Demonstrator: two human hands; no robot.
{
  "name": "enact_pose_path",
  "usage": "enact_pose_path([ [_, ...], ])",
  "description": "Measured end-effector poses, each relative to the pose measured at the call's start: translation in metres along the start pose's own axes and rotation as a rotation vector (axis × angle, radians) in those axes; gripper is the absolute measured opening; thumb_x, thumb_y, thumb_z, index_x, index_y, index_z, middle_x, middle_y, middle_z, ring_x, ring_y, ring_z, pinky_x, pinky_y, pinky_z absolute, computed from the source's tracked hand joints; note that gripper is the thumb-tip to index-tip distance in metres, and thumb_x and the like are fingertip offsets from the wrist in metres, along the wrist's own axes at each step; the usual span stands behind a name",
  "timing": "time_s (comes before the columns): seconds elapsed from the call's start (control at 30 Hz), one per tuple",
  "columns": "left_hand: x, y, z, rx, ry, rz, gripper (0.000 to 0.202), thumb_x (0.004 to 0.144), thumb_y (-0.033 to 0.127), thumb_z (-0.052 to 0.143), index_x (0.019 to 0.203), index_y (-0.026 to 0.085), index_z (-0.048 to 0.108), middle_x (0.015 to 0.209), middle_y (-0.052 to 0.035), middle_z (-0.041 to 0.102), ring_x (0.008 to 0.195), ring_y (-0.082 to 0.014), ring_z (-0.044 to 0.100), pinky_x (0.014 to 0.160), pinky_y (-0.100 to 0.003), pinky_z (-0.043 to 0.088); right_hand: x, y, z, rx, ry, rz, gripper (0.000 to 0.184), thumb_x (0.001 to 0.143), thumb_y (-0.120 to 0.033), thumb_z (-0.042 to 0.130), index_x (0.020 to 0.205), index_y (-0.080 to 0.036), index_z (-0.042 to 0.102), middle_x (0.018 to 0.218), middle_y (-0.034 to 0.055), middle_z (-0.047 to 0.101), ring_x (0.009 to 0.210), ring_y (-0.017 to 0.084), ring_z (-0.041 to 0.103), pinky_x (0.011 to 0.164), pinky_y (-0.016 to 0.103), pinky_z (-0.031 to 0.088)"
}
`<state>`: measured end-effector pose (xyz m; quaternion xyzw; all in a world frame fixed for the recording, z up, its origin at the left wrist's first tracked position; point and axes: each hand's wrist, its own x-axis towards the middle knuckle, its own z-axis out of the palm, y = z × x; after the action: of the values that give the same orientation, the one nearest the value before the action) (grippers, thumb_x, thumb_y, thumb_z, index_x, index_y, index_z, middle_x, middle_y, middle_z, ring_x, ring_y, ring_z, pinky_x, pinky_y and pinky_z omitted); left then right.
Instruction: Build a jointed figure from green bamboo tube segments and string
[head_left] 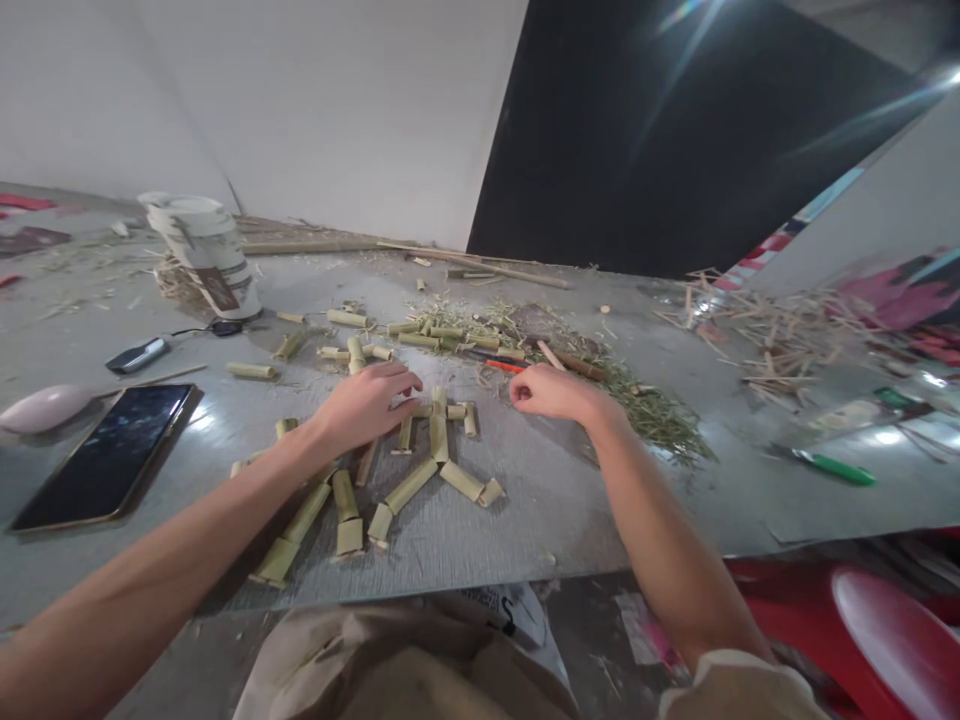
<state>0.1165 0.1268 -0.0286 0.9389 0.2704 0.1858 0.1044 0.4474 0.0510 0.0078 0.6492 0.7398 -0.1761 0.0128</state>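
My left hand (367, 402) lies flat, gripping nothing, on light, stiff bamboo pieces (439, 437), best pinched mid-length; my right hand (551, 390), at three o'clock, curls empty.

Bare table (570, 500) right of bamboo pieces (420, 470)

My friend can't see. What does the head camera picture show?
Two bare hands work over a grey table: the left hand rests on short green bamboo pieces laid out in a pattern, and the right hand is closed into a loose fist beside them. A dark phone lies to the left, a green-handled tool to the right.
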Motion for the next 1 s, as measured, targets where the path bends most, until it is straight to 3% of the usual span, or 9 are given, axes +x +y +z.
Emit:
enact_pose_path([
  [0.13, -0.001, 0.001, -0.003, 0.024, -0.004, -0.007, 0.029, 0.106, 0.032, 0.05, 0.115, 0.019, 0.075, 0.118, -0.0125, 0.078, 0.11, -0.0321, 0.073, 0.089, -0.046, 0.06, 0.002, 0.001, 0.006, 0.009, 0.046, 0.0, 0.022, 0.081, -0.008, 0.065, 0.065, -0.022, 0.058, 0.066, -0.0015, 0.06, 0.061, 0.015, 0.05, 0.068, 0.035, 0.034],
  [0.23, -0.001, 0.001, -0.005, 0.036, -0.003, -0.019, 0.029, 0.106, 0.033, 0.051, 0.116, 0.019, 0.075, 0.115, -0.0124, 0.077, 0.107, -0.0319, 0.074, 0.083, -0.044, 0.06, 0.0, 0.002, 0.004, 0.037, 0.158, -0.001, 0.024, 0.088, -0.013, 0.064, 0.068, -0.023, 0.054, 0.065, -0.0013, 0.058, 0.059, 0.015, 0.047, 0.07, 0.037, 0.036],
  [0.43, 0.0, 0.001, -0.002, 0.03, 0.084, -0.024, 0.027, 0.105, 0.032, 0.052, 0.114, 0.019, 0.073, 0.12, -0.0129, 0.075, 0.115, -0.0331, 0.071, 0.091, -0.047, 0.059, 0.0, -0.006, -0.001, 0.133, 0.445, -0.021, 0.005, 0.099, -0.022, 0.058, 0.096, -0.024, 0.062, 0.083, 0.0031, 0.069, 0.071, 0.018, 0.059, 0.07, 0.035, 0.041],
  [0.5, 0.0, 0.005, -0.005, -0.016, 0.162, -0.029, 0.026, 0.105, 0.031, 0.053, 0.118, 0.02, 0.072, 0.126, -0.0128, 0.072, 0.113, -0.0308, 0.071, 0.09, -0.045, 0.059, 0.001, -0.012, -0.001, 0.172, 0.527, -0.123, 0.005, 0.101, -0.027, 0.06, 0.102, -0.025, 0.065, 0.092, 0.004, 0.071, 0.078, 0.019, 0.062, 0.073, 0.034, 0.044],
  [0.63, -0.003, 0.023, -0.018, -0.248, 0.278, 0.0, 0.035, 0.103, 0.032, 0.061, 0.136, 0.023, 0.065, 0.135, -0.0115, 0.068, 0.096, -0.021, 0.069, 0.08, -0.034, 0.058, -0.002, -0.034, 0.002, 0.28, 0.689, -0.467, 0.005, 0.103, -0.03, 0.066, 0.101, -0.028, 0.07, 0.096, 0.0028, 0.07, 0.087, 0.02, 0.065, 0.08, 0.034, 0.049],
  [0.7, -0.003, 0.033, -0.024, -0.401, 0.216, -0.004, 0.045, 0.101, 0.037, 0.067, 0.144, 0.024, 0.062, 0.116, -0.0079, 0.072, 0.081, -0.0175, 0.066, 0.072, -0.031, 0.055, -0.005, -0.051, 0.006, 0.315, 0.708, -0.554, 0.005, 0.104, -0.03, 0.067, 0.101, -0.029, 0.07, 0.094, 0.0017, 0.072, 0.088, 0.02, 0.065, 0.083, 0.035, 0.051],
  [0.8, -0.003, 0.043, -0.026, -0.577, 0.064, -0.015, 0.051, 0.099, 0.042, 0.071, 0.146, 0.025, 0.063, 0.082, -0.0004, 0.069, 0.066, -0.0161, 0.06, 0.06, -0.028, 0.049, -0.01, -0.075, 0.012, 0.31, 0.681, -0.553, 0.005, 0.105, -0.032, 0.066, 0.101, -0.031, 0.068, 0.095, 0.0012, 0.075, 0.091, 0.021, 0.066, 0.09, 0.038, 0.051],
  [1.0, -0.001, 0.033, -0.022, -0.698, 0.04, -0.112, 0.024, 0.099, 0.042, 0.068, 0.101, 0.021, 0.079, 0.072, -0.001, 0.065, 0.059, -0.0133, 0.051, 0.053, -0.027, 0.038, -0.012, -0.084, 0.021, 0.306, 0.688, -0.533, 0.008, 0.108, -0.031, 0.06, 0.104, -0.03, 0.067, 0.095, 0.0019, 0.077, 0.093, 0.021, 0.069, 0.093, 0.038, 0.051],
])
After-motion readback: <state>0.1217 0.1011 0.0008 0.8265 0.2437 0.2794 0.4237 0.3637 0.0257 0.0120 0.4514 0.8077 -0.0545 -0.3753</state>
